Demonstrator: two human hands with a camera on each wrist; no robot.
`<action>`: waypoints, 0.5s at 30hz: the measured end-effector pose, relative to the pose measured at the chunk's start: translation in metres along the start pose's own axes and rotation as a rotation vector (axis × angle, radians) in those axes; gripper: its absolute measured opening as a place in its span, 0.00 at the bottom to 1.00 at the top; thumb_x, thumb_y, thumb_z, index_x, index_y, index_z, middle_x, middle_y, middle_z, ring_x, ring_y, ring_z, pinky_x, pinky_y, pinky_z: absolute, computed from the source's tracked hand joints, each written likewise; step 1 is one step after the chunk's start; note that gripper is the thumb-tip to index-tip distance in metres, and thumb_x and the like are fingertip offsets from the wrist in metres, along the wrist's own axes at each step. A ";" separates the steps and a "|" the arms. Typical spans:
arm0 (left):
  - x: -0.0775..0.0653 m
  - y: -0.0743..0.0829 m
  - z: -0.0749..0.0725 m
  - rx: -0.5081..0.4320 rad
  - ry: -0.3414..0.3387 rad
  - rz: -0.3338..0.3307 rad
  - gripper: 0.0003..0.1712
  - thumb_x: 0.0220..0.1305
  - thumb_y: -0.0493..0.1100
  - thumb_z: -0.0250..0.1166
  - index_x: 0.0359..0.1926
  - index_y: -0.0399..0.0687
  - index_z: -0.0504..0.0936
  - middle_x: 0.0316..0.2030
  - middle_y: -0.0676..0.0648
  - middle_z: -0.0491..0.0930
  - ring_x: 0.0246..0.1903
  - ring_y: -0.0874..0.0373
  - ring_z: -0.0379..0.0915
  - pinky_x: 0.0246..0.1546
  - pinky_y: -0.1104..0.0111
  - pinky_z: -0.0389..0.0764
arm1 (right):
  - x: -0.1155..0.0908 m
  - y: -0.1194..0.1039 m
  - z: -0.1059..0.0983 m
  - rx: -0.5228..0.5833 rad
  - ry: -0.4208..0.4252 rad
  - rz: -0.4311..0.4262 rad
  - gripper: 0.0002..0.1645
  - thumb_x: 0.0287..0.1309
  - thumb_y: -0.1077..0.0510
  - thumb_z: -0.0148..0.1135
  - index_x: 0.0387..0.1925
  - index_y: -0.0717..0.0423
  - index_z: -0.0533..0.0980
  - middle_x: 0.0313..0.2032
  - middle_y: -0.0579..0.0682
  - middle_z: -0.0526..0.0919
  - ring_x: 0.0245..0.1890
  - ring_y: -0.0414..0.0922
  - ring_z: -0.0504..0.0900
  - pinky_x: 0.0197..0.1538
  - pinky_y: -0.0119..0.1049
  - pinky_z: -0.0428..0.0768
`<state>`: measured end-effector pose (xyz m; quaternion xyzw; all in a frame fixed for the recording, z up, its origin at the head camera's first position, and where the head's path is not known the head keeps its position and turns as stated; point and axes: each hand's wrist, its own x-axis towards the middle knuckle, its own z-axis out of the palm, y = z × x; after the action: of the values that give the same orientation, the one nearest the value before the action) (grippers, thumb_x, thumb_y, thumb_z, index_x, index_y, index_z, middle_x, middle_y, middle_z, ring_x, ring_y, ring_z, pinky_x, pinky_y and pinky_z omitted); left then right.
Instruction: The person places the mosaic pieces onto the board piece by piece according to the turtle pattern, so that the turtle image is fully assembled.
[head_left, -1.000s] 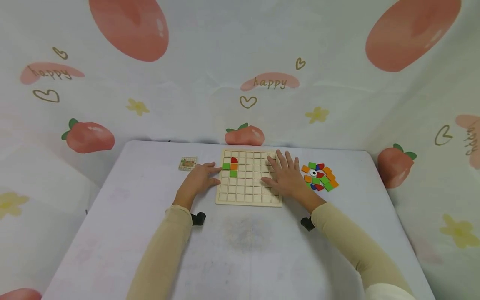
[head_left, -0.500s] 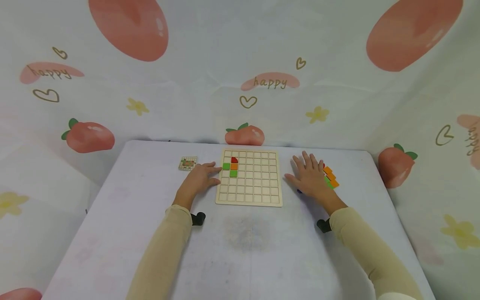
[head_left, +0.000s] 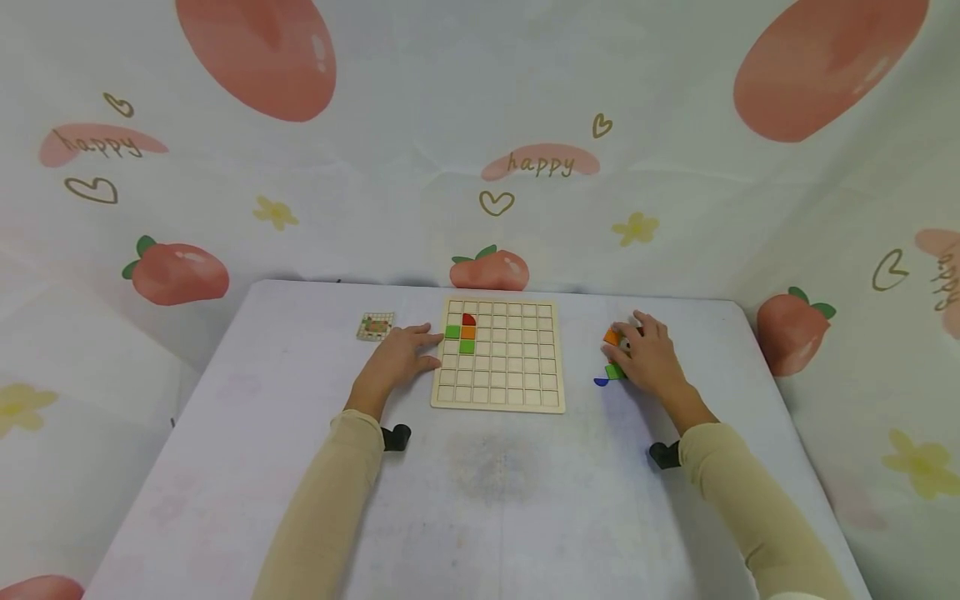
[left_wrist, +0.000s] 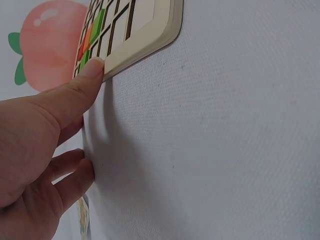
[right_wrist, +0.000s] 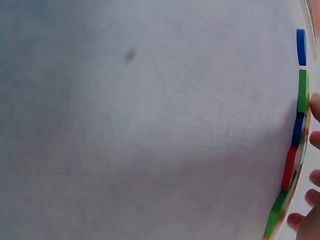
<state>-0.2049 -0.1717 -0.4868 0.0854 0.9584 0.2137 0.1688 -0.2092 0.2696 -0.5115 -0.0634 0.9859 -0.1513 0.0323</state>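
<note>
A pale wooden grid board [head_left: 517, 358] lies at the far middle of the table. In its upper left cells sit a red quarter-round tile [head_left: 468, 320], an orange square tile [head_left: 468, 332] and two green square tiles [head_left: 452, 332]. My left hand [head_left: 395, 360] steadies the board's left side; in the left wrist view the thumb [left_wrist: 92, 68] touches its edge. My right hand [head_left: 649, 357] is over the pile of coloured tiles, fingers spread and slightly bent, hiding most of them. Fingertips [right_wrist: 315, 105] show close over the tiles in the right wrist view.
A small patterned card [head_left: 375, 326] lies left of the board, near my left hand. A blue rounded tile [head_left: 601, 382] and a green tile [head_left: 615, 372] stick out at the pile's near side. A printed cloth backdrop [head_left: 390, 183] rises behind the table.
My right hand has moved right, off the board and onto the tile pile, its fingers bending a little. A blue tile now lies at the pile's left edge. My left hand has stayed put.
</note>
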 end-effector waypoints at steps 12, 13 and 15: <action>0.000 0.000 0.000 -0.007 0.005 -0.007 0.36 0.66 0.54 0.69 0.73 0.60 0.71 0.78 0.47 0.61 0.78 0.35 0.51 0.79 0.45 0.56 | 0.007 -0.007 0.002 0.076 0.104 -0.009 0.21 0.67 0.51 0.65 0.52 0.62 0.81 0.69 0.69 0.67 0.69 0.71 0.60 0.69 0.69 0.64; 0.000 0.000 0.000 -0.008 0.003 -0.008 0.36 0.66 0.54 0.69 0.73 0.60 0.71 0.78 0.48 0.61 0.78 0.35 0.51 0.79 0.45 0.56 | 0.008 -0.008 0.002 0.073 0.099 -0.006 0.21 0.66 0.51 0.65 0.52 0.62 0.82 0.69 0.68 0.68 0.69 0.70 0.60 0.70 0.69 0.64; 0.000 0.001 0.000 -0.009 0.001 -0.010 0.36 0.66 0.54 0.69 0.73 0.60 0.71 0.78 0.48 0.61 0.78 0.35 0.51 0.79 0.45 0.57 | 0.009 -0.010 0.001 0.052 0.089 -0.008 0.21 0.67 0.50 0.65 0.52 0.61 0.82 0.68 0.66 0.69 0.69 0.68 0.60 0.70 0.68 0.63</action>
<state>-0.2051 -0.1711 -0.4863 0.0799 0.9580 0.2172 0.1696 -0.2171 0.2584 -0.5099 -0.0595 0.9819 -0.1797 -0.0106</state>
